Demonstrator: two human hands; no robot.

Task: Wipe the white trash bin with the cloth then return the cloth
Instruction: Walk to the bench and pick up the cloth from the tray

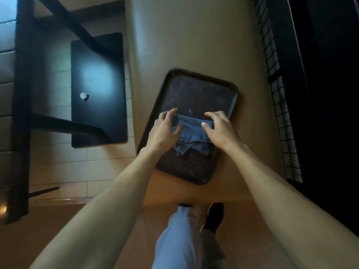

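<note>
Tray: one dark brown tray (196, 90) lies flat on the tan counter (194, 35), set at a slant to the counter's edge; its textured floor shows pale specks at the far end.
Tray contents: one blue cloth (191, 133), folded into overlapping layers, sits on the near half of the tray.
Cloth: it is between the two hands, with a loose corner pointing toward the person.
Left hand: the left hand (163, 129) rests on the cloth's left edge, fingers bent and thumb tucked against the fabric, pinching it.
Right hand: the right hand (218, 128) holds the cloth's right edge, thumb laid across the top and fingers curled over the far fold.
White trash bin: it is not in view.
Bench: one dark bench seat (98, 90) stands to the left of the counter on a tiled floor (58, 162).
On the bench: one small crumpled white scrap (84, 96); what it is cannot be told.
Grid: one black wire grid (279, 94) runs along the counter's right side.
Below: a light trouser leg (174, 239) and one dark shoe (214, 216).
Counts: two hands, one cloth, one tray.
</note>
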